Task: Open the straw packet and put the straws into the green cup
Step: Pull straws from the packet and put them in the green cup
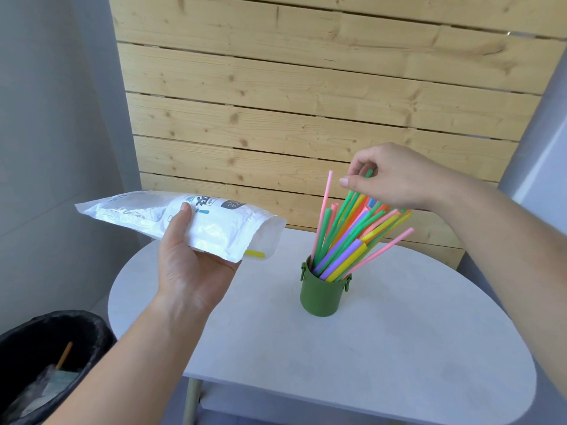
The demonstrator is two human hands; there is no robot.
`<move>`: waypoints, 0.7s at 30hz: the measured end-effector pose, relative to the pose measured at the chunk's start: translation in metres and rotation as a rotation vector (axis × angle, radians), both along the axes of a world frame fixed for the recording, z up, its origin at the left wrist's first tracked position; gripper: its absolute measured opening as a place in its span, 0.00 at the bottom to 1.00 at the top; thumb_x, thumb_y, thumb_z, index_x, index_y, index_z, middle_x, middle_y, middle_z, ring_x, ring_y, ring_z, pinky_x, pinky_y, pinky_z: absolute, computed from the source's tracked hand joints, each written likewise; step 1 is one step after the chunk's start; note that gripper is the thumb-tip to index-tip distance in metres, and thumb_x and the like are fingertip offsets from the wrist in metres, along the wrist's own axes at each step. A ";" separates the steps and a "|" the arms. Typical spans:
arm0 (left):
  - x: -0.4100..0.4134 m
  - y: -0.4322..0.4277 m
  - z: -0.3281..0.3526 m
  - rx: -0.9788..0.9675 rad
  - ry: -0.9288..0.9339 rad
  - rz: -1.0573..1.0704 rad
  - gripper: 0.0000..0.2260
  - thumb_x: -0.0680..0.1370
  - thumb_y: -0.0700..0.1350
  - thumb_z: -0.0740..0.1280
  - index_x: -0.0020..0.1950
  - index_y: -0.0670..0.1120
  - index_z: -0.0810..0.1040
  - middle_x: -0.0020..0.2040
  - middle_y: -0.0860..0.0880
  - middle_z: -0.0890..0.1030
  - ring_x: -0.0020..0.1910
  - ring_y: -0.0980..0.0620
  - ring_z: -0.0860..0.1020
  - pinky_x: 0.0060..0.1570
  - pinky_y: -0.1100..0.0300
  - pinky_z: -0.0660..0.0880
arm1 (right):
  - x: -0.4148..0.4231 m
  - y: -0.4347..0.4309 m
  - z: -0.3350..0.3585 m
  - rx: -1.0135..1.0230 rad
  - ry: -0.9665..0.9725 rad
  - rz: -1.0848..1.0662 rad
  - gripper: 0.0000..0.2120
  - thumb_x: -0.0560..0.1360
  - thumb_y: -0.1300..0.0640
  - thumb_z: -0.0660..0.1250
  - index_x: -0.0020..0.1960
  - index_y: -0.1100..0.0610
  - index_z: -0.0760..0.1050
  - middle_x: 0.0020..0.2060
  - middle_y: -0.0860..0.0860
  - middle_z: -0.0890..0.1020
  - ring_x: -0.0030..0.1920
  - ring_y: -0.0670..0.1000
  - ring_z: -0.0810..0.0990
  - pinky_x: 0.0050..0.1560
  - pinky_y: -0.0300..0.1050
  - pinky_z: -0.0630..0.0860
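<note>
A green cup [322,297] stands on the white table [383,348], right of centre. Several coloured straws [352,237] lean out of it, fanned toward the right. My right hand [395,179] is above the cup, its fingers pinched on the top of a green straw whose lower end is among the bunch. My left hand [190,265] holds the white straw packet [184,222] from below, nearly level over the table's left edge. The packet's open mouth faces right, and a yellow straw [254,254] shows through it near the opening.
A black bin [46,363] with a liner and some rubbish stands on the floor at lower left. A wall of pale wooden planks [306,102] rises behind the table. The table's front edge [337,397] is near the bottom.
</note>
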State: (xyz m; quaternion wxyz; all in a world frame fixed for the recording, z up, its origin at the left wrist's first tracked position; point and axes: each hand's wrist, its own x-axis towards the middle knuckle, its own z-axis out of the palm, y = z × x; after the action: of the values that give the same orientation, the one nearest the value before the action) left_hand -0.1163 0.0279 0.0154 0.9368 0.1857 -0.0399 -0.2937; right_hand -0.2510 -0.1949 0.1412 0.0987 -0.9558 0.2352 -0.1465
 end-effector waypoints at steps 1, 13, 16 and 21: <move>0.000 0.000 0.000 -0.005 -0.002 -0.002 0.18 0.81 0.49 0.70 0.70 0.46 0.79 0.67 0.42 0.83 0.64 0.39 0.83 0.67 0.40 0.77 | -0.001 0.001 0.002 0.006 -0.009 0.000 0.13 0.76 0.40 0.68 0.44 0.49 0.79 0.43 0.43 0.79 0.40 0.48 0.79 0.40 0.45 0.73; -0.003 0.002 0.007 0.047 0.015 0.018 0.09 0.82 0.49 0.69 0.59 0.46 0.82 0.61 0.44 0.86 0.61 0.41 0.85 0.61 0.41 0.80 | -0.015 0.043 -0.003 -0.296 -0.502 0.000 0.17 0.81 0.44 0.58 0.57 0.55 0.77 0.54 0.54 0.78 0.61 0.56 0.74 0.62 0.53 0.70; -0.003 0.005 0.009 0.052 -0.016 0.013 0.11 0.82 0.49 0.68 0.61 0.45 0.81 0.59 0.44 0.87 0.61 0.41 0.85 0.57 0.43 0.82 | -0.015 0.094 -0.029 0.205 -0.898 0.117 0.10 0.81 0.45 0.55 0.50 0.48 0.71 0.44 0.45 0.78 0.48 0.47 0.78 0.52 0.46 0.76; -0.004 0.008 0.013 0.087 -0.186 0.001 0.12 0.83 0.48 0.66 0.64 0.44 0.79 0.60 0.43 0.83 0.66 0.41 0.82 0.68 0.42 0.76 | 0.010 0.144 -0.087 1.356 -0.747 -0.171 0.25 0.76 0.30 0.55 0.59 0.48 0.73 0.61 0.53 0.80 0.56 0.51 0.82 0.67 0.57 0.75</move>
State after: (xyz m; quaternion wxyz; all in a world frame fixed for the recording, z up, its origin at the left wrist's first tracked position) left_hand -0.1205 0.0355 0.0287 0.9202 0.2528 -0.1140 -0.2762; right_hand -0.2411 -0.0513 0.0541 0.7227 -0.5523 0.2975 -0.2901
